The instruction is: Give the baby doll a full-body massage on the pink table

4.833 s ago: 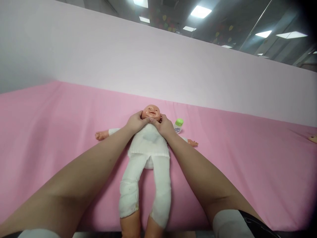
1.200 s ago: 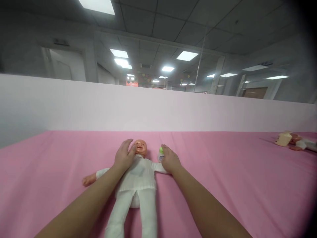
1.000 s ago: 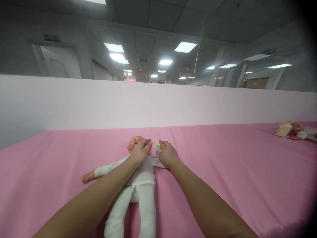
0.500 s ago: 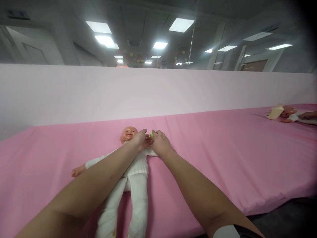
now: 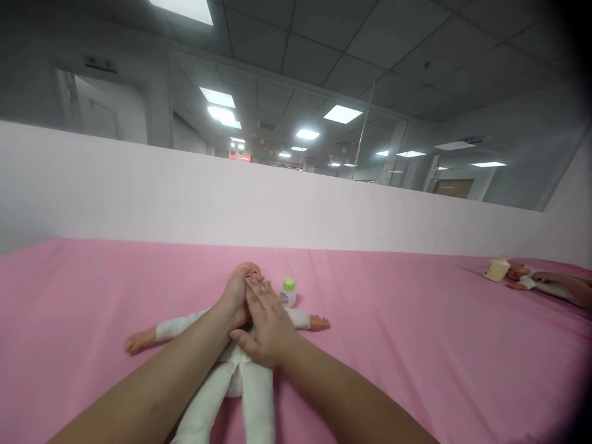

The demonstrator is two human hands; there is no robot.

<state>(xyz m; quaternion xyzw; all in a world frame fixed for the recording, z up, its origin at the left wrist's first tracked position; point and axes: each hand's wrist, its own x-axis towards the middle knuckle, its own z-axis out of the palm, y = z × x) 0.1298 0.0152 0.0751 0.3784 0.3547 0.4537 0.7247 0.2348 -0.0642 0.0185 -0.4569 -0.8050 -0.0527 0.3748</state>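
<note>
A baby doll in white clothes (image 5: 258,394) lies on its back, arms spread, its head (image 5: 245,269) partly covered by my hands. Above its chest my left hand (image 5: 237,300) and my right hand (image 5: 268,324) are pressed together. The right fingers lie stretched out across the left palm, thumb apart. Most of the left fingers are hidden behind them, though the tips that show look extended. Just right of my hands, by the doll's arm, a small clear bottle with a green cap (image 5: 287,293) stands upright, touched by neither hand.
Pink sheeting (image 5: 393,345) covers the bed surface, with a low white wall (image 5: 139,197) and glass behind it. At the far right are a cream bottle (image 5: 497,269), another doll (image 5: 518,269) and another person's arm (image 5: 562,283).
My right hand has let go of the green-capped bottle, which now stands on the bed. Both hands have come together over the doll's chest. The view has tilted up.
</note>
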